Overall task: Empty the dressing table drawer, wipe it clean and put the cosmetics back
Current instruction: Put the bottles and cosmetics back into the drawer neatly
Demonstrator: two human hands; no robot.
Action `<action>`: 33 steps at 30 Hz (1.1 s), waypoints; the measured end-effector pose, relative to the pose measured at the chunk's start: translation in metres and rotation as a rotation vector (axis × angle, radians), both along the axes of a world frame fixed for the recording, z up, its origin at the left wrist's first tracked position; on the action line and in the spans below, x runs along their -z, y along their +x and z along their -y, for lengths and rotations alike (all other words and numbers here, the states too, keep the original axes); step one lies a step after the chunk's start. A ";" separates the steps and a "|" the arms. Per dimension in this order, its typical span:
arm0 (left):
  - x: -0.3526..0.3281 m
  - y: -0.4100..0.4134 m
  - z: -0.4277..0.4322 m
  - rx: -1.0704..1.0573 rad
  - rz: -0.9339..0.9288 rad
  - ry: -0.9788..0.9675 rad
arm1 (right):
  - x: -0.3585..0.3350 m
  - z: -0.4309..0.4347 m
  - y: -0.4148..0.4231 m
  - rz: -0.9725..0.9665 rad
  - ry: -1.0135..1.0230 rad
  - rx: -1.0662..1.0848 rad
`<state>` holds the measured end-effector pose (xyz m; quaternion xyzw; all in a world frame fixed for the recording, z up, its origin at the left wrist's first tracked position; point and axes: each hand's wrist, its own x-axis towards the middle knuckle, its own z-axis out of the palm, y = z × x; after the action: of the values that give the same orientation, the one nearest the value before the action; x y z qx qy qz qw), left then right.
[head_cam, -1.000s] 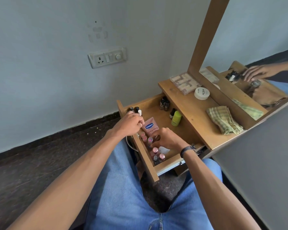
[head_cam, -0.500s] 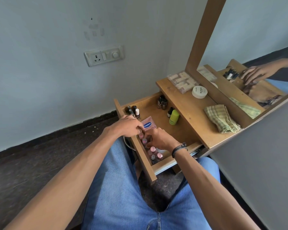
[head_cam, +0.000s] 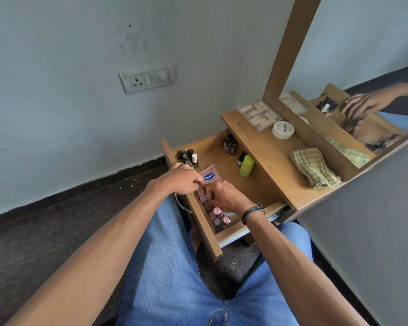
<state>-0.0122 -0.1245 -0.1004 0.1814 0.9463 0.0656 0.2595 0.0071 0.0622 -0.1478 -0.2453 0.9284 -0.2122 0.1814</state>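
Both grips work over the open drawer (head_cam: 257, 191), low among the cosmetics.

Our left grip (head_cam: 181, 182) and right grip (head_cam: 224, 198) sit close together, fingers curled down onto the row of pink-capped bottles (head_cam: 218, 214); we cannot tell whether either holds one. The Vaseline pouch (head_cam: 210, 176) lies just beyond both grips, dark polish bottles (head_cam: 189, 157) stand beyond the left grip, and a green bottle (head_cam: 246, 165) stands beyond the right grip. Farther past the right grip, the table (head_cam: 269, 151) carries a checked cloth (head_cam: 313, 170) and a white jar (head_cam: 283, 130).
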 end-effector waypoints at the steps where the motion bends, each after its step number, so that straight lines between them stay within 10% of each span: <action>1: 0.001 0.000 0.000 0.004 0.001 -0.002 | -0.001 -0.001 0.000 0.002 -0.004 0.004; 11: -0.005 0.001 -0.003 0.010 0.016 -0.017 | -0.026 -0.032 0.001 -0.029 -0.127 0.138; 18: -0.006 0.000 -0.009 0.021 0.065 0.065 | -0.074 -0.098 -0.052 -0.602 -0.294 0.703; 25: -0.009 0.005 -0.020 0.090 0.131 -0.005 | -0.076 -0.127 -0.100 -0.381 0.079 0.790; 33: 0.004 0.012 -0.019 0.161 0.140 -0.010 | -0.068 -0.123 -0.102 -0.368 -0.046 0.875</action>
<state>-0.0004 -0.1051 -0.1042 0.2508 0.9085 0.0525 0.3301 -0.0953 0.1853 -0.0798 0.1314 0.9562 -0.2424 -0.0980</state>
